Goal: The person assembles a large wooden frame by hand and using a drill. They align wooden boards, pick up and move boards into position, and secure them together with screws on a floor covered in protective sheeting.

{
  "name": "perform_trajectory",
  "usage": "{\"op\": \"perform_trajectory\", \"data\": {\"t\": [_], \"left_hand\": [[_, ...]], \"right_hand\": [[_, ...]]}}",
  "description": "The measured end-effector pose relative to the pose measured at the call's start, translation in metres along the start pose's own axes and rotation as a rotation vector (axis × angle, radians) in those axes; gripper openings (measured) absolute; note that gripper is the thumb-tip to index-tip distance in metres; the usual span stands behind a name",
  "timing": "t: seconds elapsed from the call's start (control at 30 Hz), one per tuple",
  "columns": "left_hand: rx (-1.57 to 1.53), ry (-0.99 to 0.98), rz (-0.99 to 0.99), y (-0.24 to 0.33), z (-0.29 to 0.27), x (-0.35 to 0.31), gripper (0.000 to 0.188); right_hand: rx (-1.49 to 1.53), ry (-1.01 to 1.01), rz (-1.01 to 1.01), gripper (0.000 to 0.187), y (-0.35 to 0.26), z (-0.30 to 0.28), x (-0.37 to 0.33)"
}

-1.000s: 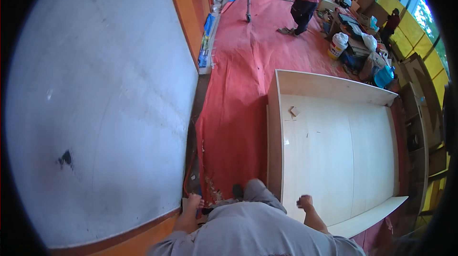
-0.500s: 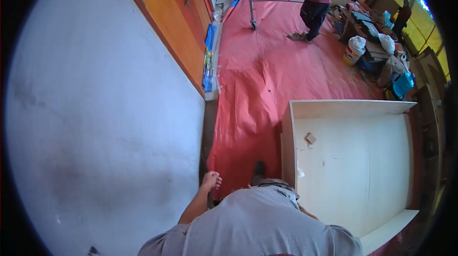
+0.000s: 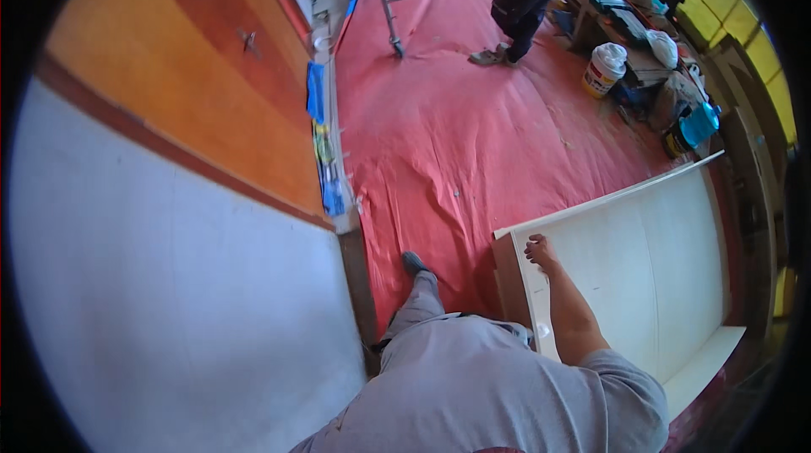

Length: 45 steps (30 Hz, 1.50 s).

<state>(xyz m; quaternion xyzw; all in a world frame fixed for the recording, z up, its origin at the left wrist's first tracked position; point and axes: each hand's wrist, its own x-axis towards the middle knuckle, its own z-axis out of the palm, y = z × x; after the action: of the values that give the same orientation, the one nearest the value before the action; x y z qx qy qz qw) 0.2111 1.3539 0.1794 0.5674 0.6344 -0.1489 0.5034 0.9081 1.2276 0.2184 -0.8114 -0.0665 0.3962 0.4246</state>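
Observation:
My right hand is held out in front of me, over the near-left corner area of a large pale wooden box that lies open side up on the floor. Its fingers are loosely bent and slightly apart, with nothing visible in them. Whether the hand touches the box's panel or hovers above it I cannot tell; it seems to hang free. My forearm covers part of the box's floor. My left hand is out of sight, hidden by my body or beyond the picture.
Red sheeting covers the floor. A pale wall and an orange wooden door run along the left. Ahead stand a wheeled metal frame and another person. A bucket and a cluttered bench are at the right.
My right arm has swung forward into view over the box, while my left hand has dropped out of view. My view has turned, and one foot has stepped forward. A small block in the box is now covered.

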Motion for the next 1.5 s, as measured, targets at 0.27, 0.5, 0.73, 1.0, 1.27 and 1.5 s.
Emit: {"op": "perform_trajectory", "data": {"t": [0.27,0.5,0.73,1.0,1.27,1.5], "left_hand": [[-0.462,-0.089,-0.131,0.303,-0.195,0.221,0.021],[-0.337,-0.071,0.205,0.562,-0.359,0.384,0.019],[-0.446,-0.403,0.107,0.676,-0.369,0.499,0.022],[-0.165,-0.335,0.027,0.839,-0.410,0.605,0.021],[-0.327,-0.338,0.009,0.954,-0.491,0.780,0.022],[-0.337,-0.116,0.007,1.060,-0.668,0.847,0.023]], "right_hand": [[-0.929,-0.128,-0.449,0.015,-0.004,0.090,0.071],[-1.405,-0.802,-0.225,0.023,-0.123,0.170,0.121],[-0.583,0.023,0.333,0.020,-0.248,0.185,0.294],[-0.366,0.054,0.059,0.024,-0.513,0.193,0.591],[-0.109,0.089,0.021,0.035,-0.588,0.162,0.769],[-0.041,-0.088,0.541,0.024,-0.753,0.329,0.725]]}}
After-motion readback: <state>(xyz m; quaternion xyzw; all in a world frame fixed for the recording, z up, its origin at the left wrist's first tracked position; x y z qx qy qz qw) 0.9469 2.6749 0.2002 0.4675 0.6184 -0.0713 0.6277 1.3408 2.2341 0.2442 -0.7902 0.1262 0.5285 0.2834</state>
